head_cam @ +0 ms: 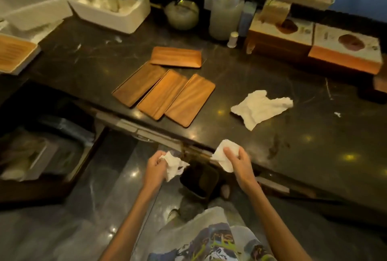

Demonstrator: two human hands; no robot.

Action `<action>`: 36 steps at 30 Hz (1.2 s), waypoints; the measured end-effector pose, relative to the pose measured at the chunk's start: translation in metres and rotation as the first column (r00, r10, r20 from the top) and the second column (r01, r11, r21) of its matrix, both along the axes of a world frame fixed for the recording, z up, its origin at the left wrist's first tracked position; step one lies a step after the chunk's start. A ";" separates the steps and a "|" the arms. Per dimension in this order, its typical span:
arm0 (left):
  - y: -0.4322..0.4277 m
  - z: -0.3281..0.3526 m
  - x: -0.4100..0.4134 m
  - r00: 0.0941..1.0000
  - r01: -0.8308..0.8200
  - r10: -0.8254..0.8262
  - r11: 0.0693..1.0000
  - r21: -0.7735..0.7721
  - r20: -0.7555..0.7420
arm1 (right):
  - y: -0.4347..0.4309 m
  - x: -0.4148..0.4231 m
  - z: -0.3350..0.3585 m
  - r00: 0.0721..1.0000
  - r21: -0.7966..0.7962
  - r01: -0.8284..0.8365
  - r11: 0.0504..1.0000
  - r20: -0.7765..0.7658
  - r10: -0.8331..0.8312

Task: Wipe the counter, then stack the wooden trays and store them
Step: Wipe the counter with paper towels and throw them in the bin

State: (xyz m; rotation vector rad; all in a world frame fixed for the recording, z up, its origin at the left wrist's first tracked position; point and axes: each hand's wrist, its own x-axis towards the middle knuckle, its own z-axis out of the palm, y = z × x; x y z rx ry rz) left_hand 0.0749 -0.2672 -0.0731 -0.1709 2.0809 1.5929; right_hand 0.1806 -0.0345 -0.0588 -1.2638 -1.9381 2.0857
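Note:
Several flat wooden trays lie on the dark counter (272, 84): three side by side (163, 94), and one more (176, 57) behind them. A crumpled white paper towel (260, 106) rests on the counter to their right. My left hand (156, 165) holds a wad of white paper (173, 165) below the counter's front edge. My right hand (238, 161) grips another piece of white paper (225, 152) at the counter's edge. A small dark bin (199, 179) stands on the floor between my hands.
White plastic tubs (109, 2) and a lid stand at the back left. A glass bowl (181, 13), a tall jar (226, 10) and boxes (314, 42) line the back right. An open drawer (41, 156) juts out at the lower left. Smears (276, 146) mark the counter near my right hand.

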 end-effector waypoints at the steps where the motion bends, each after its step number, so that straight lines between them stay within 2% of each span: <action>1: -0.016 -0.005 0.006 0.996 -0.067 0.063 0.996 0.062 0.063 | -0.020 0.002 -0.002 0.997 -0.064 0.072 0.995 0.016 -0.071; 3: -0.049 -0.013 0.017 0.955 -0.229 0.183 0.955 0.188 0.231 | -0.055 0.006 -0.008 0.972 -0.322 0.229 0.919 0.020 -0.236; 5: -0.082 -0.019 0.028 0.898 -0.331 0.201 0.894 0.302 0.390 | -0.083 0.015 -0.012 0.915 -0.594 0.332 0.733 0.013 -0.403; 7: -0.111 -0.025 0.039 0.872 -0.339 0.148 0.870 0.358 0.467 | -0.107 0.028 -0.017 0.841 -0.761 0.372 0.531 0.034 -0.541; 9: -0.130 -0.032 0.049 0.888 -0.280 0.115 0.903 0.327 0.444 | -0.123 0.042 -0.023 0.785 -0.812 0.406 0.419 0.076 -0.615; 13: -0.134 -0.047 0.058 0.912 -0.192 0.086 0.953 0.233 0.402 | -0.132 0.069 -0.038 0.743 -0.793 0.526 0.308 0.252 -0.620; 18: -0.096 -0.071 0.064 0.913 -0.104 0.050 0.988 0.114 0.404 | -0.116 0.092 -0.081 0.682 -0.847 0.511 0.147 0.295 -0.669; 20: -0.078 -0.094 0.065 0.895 -0.095 0.054 0.993 0.073 0.443 | -0.105 0.094 -0.110 0.684 -0.858 0.498 0.126 0.300 -0.665; 22: -0.059 -0.127 0.062 0.860 -0.096 0.062 0.994 0.042 0.506 | -0.090 0.089 -0.145 0.697 -0.846 0.514 0.144 0.313 -0.645; 24: -0.037 -0.167 0.057 0.841 -0.047 0.041 0.999 -0.003 0.540 | -0.076 0.086 -0.188 0.717 -0.819 0.536 0.206 0.313 -0.622; 26: -0.014 -0.216 0.052 0.847 0.077 -0.040 0.996 -0.048 0.530 | -0.064 0.083 -0.238 0.762 -0.783 0.540 0.307 0.301 -0.573; 28: 0.007 -0.271 0.050 0.830 0.176 -0.107 0.982 -0.075 0.547 | -0.055 0.084 -0.295 0.766 -0.751 0.562 0.347 0.315 -0.560; 29: 0.016 -0.298 0.050 0.828 0.215 -0.130 0.972 -0.095 0.545 | -0.051 0.084 -0.321 0.759 -0.743 0.572 0.347 0.319 -0.568; 32: 0.037 -0.365 0.052 0.857 0.288 -0.194 0.949 -0.130 0.478 | -0.037 0.080 -0.389 0.705 -0.756 0.597 0.268 0.334 -0.626; 36: 0.057 -0.431 0.050 0.877 0.291 -0.258 0.956 -0.022 0.406 | -0.023 0.068 -0.461 0.630 -0.744 0.646 0.169 0.395 -0.669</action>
